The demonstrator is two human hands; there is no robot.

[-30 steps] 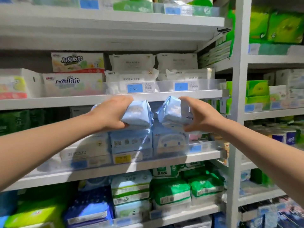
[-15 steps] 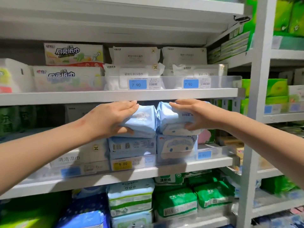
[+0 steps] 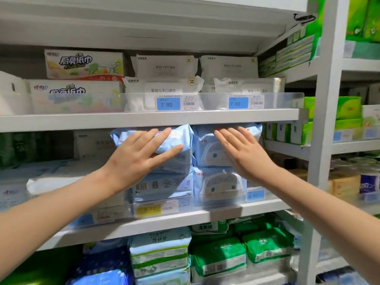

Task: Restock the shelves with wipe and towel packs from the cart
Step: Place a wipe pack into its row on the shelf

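Note:
Two light-blue wipe packs sit side by side on top of stacked blue packs on the middle shelf (image 3: pixel 185 218). My left hand (image 3: pixel 141 156) lies flat with straight fingers on the front of the left blue pack (image 3: pixel 178 138). My right hand (image 3: pixel 242 155) presses with straight fingers against the right blue pack (image 3: pixel 207 151), which has a cartoon face. Beneath them stand a lower left blue pack (image 3: pixel 164 187) and a lower right blue pack (image 3: pixel 220 186) behind a clear shelf guard.
The upper shelf (image 3: pixel 144 120) hangs just above the top packs and holds white wipe packs (image 3: pixel 164 66) and kitchen towel packs (image 3: pixel 82 64). Green packs (image 3: pixel 222 256) fill the lower shelf. A white upright post (image 3: pixel 327 120) stands on the right.
Both hands held the blue packs in the air a second ago; the packs now rest on the stacks and my fingers have straightened to press on their fronts. The camera has moved closer.

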